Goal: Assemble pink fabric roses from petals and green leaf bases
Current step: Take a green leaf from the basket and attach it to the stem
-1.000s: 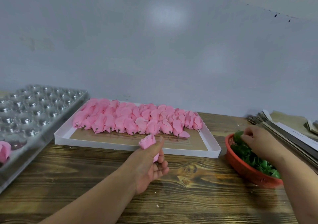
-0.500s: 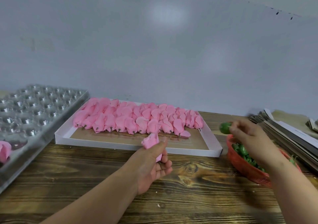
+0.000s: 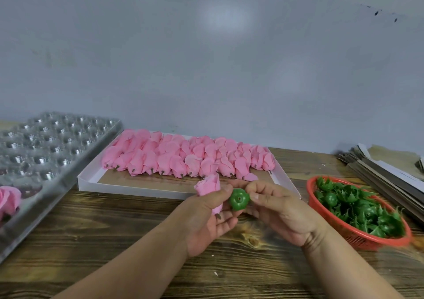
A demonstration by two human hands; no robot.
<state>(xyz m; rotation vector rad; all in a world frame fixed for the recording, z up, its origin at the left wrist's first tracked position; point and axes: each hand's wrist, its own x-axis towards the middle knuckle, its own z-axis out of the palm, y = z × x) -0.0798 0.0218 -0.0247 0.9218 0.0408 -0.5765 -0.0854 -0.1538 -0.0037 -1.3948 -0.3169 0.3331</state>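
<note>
My left hand (image 3: pixel 206 220) grips a pink rose bud (image 3: pixel 210 187) between thumb and fingers, its short brown stem pointing down. My right hand (image 3: pixel 278 211) pinches a green leaf base (image 3: pixel 239 199) right beside the bud, the base's round underside with its centre hole facing me. Both hands meet above the wooden table, just in front of the white tray (image 3: pixel 137 187) that holds several rows of pink buds (image 3: pixel 183 158).
A red basket (image 3: pixel 358 236) of green leaf bases sits at the right. A clear plastic cavity tray (image 3: pixel 46 152) lies at the left with a finished pink rose (image 3: pixel 8 201) in a near cavity. Stacked cardboard pieces (image 3: pixel 385 172) lie at the far right.
My right hand lifted a green leaf base out of the red basket and carried it left to the bud. My left hand stayed near the tray's front edge, still holding the bud.
</note>
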